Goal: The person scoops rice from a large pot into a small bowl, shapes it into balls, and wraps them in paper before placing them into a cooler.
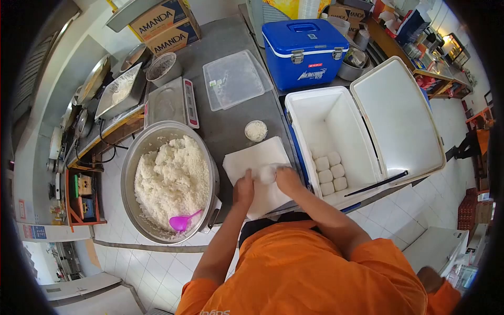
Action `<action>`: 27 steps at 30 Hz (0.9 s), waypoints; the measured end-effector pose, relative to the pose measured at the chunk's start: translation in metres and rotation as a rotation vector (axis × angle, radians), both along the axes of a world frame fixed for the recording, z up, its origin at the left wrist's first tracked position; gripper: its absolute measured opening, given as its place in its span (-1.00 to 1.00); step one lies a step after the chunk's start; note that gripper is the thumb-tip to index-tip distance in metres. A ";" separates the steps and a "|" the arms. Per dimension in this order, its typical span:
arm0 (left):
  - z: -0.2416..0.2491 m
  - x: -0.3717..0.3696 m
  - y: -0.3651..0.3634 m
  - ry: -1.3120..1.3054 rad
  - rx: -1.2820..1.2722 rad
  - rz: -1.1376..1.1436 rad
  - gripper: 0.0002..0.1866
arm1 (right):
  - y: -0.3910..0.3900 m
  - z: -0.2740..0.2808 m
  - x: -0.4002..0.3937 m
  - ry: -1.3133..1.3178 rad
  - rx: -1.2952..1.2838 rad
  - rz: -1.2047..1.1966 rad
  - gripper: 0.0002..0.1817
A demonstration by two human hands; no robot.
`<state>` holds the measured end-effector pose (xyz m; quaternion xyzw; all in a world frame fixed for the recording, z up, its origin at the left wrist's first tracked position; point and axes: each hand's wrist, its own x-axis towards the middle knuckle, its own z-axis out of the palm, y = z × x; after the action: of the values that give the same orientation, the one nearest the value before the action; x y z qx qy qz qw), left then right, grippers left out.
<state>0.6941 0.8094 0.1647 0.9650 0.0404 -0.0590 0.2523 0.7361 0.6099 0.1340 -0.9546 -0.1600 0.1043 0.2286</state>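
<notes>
A stack of white paper sheets (260, 152) lies at the table's front edge, with a round white bundle (268, 174) on it. My left hand (244, 188) is beside the bundle's left side, its fingers closed at the paper; what they pinch is too small to tell. My right hand (287, 180) grips the bundle's right side. Just behind the sheets is a small bowl of rice (256, 130). To the left stands a large metal basin (129, 194) heaped with white rice (170, 173), a purple scoop (179, 223) resting in it.
An open white cooler (310, 115) at the right holds several wrapped white bundles (329, 172). Behind are a blue cooler (304, 58), clear plastic lids (233, 79) and a scale (190, 102). An orange sleeve of another person (443, 299) shows at the lower right.
</notes>
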 end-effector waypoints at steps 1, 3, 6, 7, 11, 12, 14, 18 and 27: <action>0.009 0.010 -0.005 0.059 -0.011 0.124 -0.81 | 0.005 0.005 0.012 0.005 -0.002 0.002 -0.85; 0.002 0.025 0.000 -0.118 0.104 0.039 -0.85 | 0.013 0.019 0.031 0.007 -0.017 -0.031 -0.85; -0.019 0.024 0.005 -0.256 0.146 -0.065 -0.91 | 0.007 0.009 0.029 -0.132 0.031 0.040 -0.87; -0.021 0.019 0.002 -0.207 0.070 -0.073 -0.92 | 0.004 -0.003 0.025 -0.136 0.031 0.033 -0.87; -0.011 0.002 -0.013 -0.184 -0.040 0.087 -0.91 | 0.004 -0.022 0.009 -0.130 0.327 -0.025 -0.87; -0.004 0.000 -0.016 -0.127 -0.254 0.215 -0.91 | 0.007 -0.025 0.008 -0.157 0.482 -0.096 -0.84; -0.002 0.002 -0.029 -0.060 -0.466 0.331 -0.89 | 0.012 -0.010 0.009 -0.185 0.635 -0.182 -0.81; 0.011 0.020 -0.066 -0.192 -1.208 0.541 -0.89 | -0.005 0.052 0.028 0.301 0.789 -0.317 -0.73; 0.070 0.061 -0.087 0.279 -1.600 0.018 -0.54 | -0.131 0.133 0.065 0.595 0.801 0.128 -0.58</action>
<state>0.7553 0.7222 0.2351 0.4758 0.0246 -0.1877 0.8589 0.8008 0.4788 0.2668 -0.7091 -0.1737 0.3161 0.6059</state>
